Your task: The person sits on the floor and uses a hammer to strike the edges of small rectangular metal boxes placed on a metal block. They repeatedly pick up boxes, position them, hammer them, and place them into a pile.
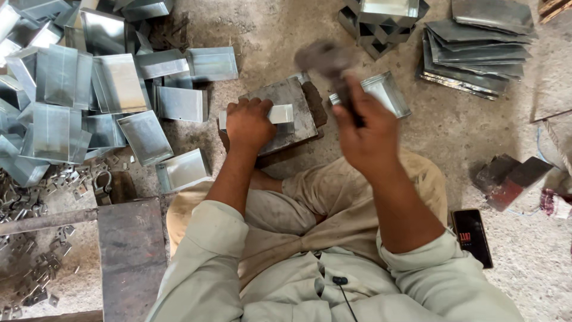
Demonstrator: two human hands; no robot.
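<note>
The hammer [326, 59] in the right hand [366, 134] is blurred, so its head shows only as a dark brownish smear above the fingers, and its handle is mostly hidden inside the closed fist. The right grip is pressed together around that handle. The left hand [247, 122] presses down, knuckles up, on a small folded piece of sheet metal [280, 113], whose left end is covered by the hand; the left grip is curled shut over it. The piece lies on a grey steel block [292, 101] resting on the concrete floor [262, 36], just in front of the person's crossed legs.

A shallow metal tray [387, 92] sits partly behind the right hand. At the left, a heap of bent metal trays [77, 95] runs off the frame's edge. A stack of flat metal sheets [476, 53] lies at the upper right, also cut off at the top. A dark phone [472, 235] lies on the floor by the right elbow, its screen too small to read. Small metal brackets [36, 280] are scattered at the lower left.
</note>
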